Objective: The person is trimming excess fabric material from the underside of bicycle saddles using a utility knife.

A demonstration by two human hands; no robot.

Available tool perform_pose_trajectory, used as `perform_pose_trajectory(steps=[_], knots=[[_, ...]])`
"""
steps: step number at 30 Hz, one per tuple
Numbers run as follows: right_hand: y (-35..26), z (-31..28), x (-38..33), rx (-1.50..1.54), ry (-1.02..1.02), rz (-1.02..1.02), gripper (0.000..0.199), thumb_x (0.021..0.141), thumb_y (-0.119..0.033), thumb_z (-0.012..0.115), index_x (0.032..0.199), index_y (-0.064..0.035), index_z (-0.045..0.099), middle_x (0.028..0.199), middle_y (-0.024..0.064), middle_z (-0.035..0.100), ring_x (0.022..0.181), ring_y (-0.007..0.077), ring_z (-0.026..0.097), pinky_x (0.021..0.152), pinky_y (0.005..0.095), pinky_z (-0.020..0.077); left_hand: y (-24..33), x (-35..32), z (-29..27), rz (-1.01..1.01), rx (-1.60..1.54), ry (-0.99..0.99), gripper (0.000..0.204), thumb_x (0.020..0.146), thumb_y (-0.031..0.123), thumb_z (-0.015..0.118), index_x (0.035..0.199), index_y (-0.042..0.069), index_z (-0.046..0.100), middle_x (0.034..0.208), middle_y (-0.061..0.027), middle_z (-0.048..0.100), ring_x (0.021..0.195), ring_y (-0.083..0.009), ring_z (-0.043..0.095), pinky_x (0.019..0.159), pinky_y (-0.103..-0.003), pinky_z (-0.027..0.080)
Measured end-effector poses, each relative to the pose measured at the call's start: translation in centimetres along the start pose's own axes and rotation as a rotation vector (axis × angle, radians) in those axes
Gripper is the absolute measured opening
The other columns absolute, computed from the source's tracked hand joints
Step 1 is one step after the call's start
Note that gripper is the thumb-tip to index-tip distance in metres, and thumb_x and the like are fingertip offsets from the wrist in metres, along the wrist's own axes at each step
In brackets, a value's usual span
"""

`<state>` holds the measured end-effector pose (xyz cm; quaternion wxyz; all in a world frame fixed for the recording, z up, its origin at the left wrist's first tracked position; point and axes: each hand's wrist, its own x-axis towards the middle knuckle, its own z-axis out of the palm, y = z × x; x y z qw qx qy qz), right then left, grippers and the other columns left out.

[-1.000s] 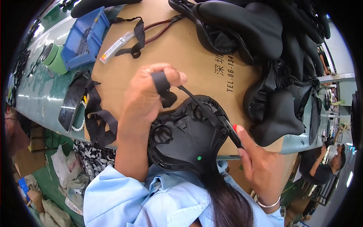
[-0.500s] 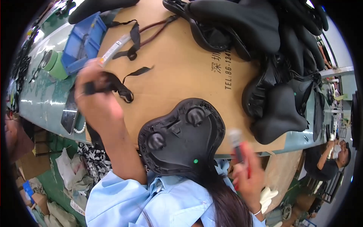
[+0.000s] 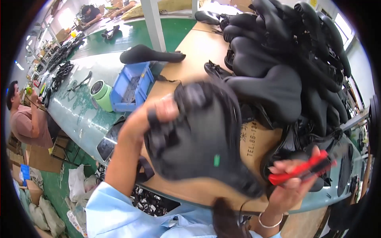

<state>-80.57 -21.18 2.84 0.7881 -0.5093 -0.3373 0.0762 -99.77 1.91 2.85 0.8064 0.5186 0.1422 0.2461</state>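
Observation:
A black bicycle saddle (image 3: 198, 135) is held up in front of me, its underside facing me and blurred by motion. At its upper left edge my left hand (image 3: 160, 111) is closed on it, with the fingers over two round fittings. A small green label (image 3: 216, 160) shows near its middle. To the right of the saddle's narrow end, my right hand (image 3: 293, 178) grips a red-and-black hand tool (image 3: 295, 170); blur hides which kind it is. Below the saddle lies the brown cardboard sheet (image 3: 192, 196).
A large heap of black saddles (image 3: 266, 79) fills the right side of the table. At the left stand a blue bin (image 3: 133, 85) with small dark pieces in it and a green container (image 3: 101, 94). Another saddle (image 3: 149, 54) lies behind the bin. A person (image 3: 31, 119) is at the far left.
The saddle has gone from lying at the table's front edge to being lifted in my left hand. My right hand with the red tool has moved up and right. The view has shifted.

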Motion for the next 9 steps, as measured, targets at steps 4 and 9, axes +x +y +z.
perform_pose_trajectory(steps=[4, 9], knots=[[1.5, -2.1, -1.0, -0.207, 0.042, -0.043, 0.057, 0.095, -0.022, 0.05, 0.14, 0.005, 0.025, 0.082, 0.0091, 0.051, 0.063, 0.0157, 0.054, 0.055, 0.0279, 0.0511, 4.3, 12.4, -4.4, 0.212, -0.145, 0.332, 0.038, 0.091, 0.03, 0.061, 0.113, 0.0, 0.057, 0.108, -0.0132, 0.065, 0.09, -0.0253, 0.066, 0.084, -0.038, 0.055], [3.0, -2.7, -2.1, -0.313, -0.016, 0.075, 0.06, 0.093, -0.017, 0.055, 0.14, 0.0045, 0.025, 0.083, 0.0106, 0.054, 0.063, 0.0158, 0.056, 0.057, 0.029, 0.0532, 4.2, 21.9, -4.4, 0.175, -0.252, 0.69, 0.024, 0.098, 0.02, 0.048, 0.099, -0.002, 0.056, 0.096, -0.0141, 0.066, 0.097, -0.0273, 0.065, 0.09, -0.04, 0.053]])
